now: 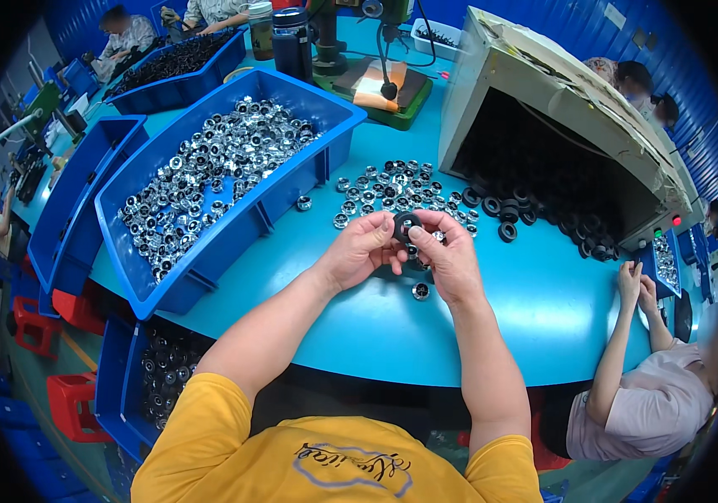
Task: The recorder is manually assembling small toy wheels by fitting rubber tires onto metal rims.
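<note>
Between both hands, above the turquoise table (359, 335), is a black rubber ring (405, 226). My left hand (359, 251) pinches its left side with thumb and fingers. On the other side, my right hand (453, 261) grips the ring, its thumb pressed near the opening. Whether a metal hub sits inside the ring I cannot tell. Just beyond my fingers lies a loose spread of shiny silver hubs (388, 189) with dark centres. A single silver hub (420, 291) rests on the table by my right wrist.
A large blue bin (241, 243) of silver hubs stands at left. Black rings (507, 230) spill from a pale open-fronted box (468, 92) at right. A green-based press (409, 113) stands at the back. A co-worker (652, 394) sits at right; a lower blue bin (116, 386) holds wheels.
</note>
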{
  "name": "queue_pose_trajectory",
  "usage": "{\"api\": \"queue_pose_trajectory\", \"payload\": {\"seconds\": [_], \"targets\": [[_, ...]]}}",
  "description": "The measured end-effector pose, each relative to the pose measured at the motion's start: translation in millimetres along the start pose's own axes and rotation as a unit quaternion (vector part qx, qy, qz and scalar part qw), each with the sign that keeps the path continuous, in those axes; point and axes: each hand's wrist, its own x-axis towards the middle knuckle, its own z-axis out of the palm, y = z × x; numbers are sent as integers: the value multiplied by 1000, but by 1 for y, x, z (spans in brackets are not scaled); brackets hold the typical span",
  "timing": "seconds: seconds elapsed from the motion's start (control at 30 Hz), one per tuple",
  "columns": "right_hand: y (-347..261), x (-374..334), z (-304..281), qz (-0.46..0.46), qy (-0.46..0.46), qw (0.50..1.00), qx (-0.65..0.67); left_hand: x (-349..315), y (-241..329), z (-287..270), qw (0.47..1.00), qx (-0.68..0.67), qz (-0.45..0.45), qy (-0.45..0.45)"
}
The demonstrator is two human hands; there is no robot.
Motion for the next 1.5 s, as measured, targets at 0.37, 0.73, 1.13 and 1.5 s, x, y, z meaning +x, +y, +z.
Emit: {"api": "queue_pose_trajectory", "payload": {"seconds": [0.37, 0.73, 1.13, 1.5], "targets": [[9, 6, -8, -18, 13, 998, 67, -5, 9, 20, 752, 553, 285, 219], [3, 4, -7, 5, -12, 1000, 27, -8, 10, 19, 705, 596, 313, 222], [2, 0, -3, -26, -29, 999, -18, -8, 10, 20, 729, 572, 293, 236], [1, -4, 2, -4, -43, 998, -39, -5, 3, 10, 924, 297, 156, 181]]}}
